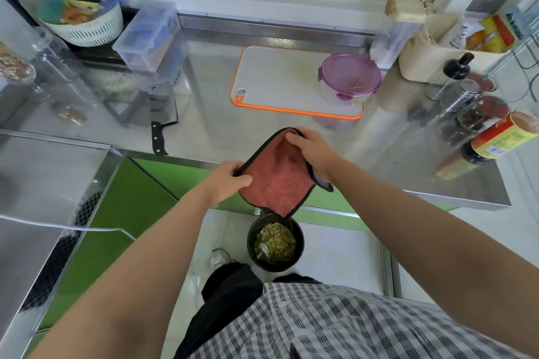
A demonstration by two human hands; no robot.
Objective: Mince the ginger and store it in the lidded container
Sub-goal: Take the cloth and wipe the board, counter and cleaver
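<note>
Ginger [354, 83] seems to be stored already: faint brownish bits show through the purple lid, though too blurred to be sure. The steel counter [204, 114] carries everything. On it the orange-rimmed cutting board [277, 79] lies bare and looks wiped. The red cloth [280, 175] is held out past the counter's front edge, its lowest corner hanging over the black bin [300, 256] on the floor, presumably so that crumbs drop in with the chopped scraps there. The lidded container [348, 76] sits on the board's right end with its clips down, out of the way. The cleaver [162, 114] lies well to the left, handle toward the person. The right hand [312, 148] grips the cloth's far corner and the left hand [230, 181] pinches its near-left edge, keeping it spread.
</note>
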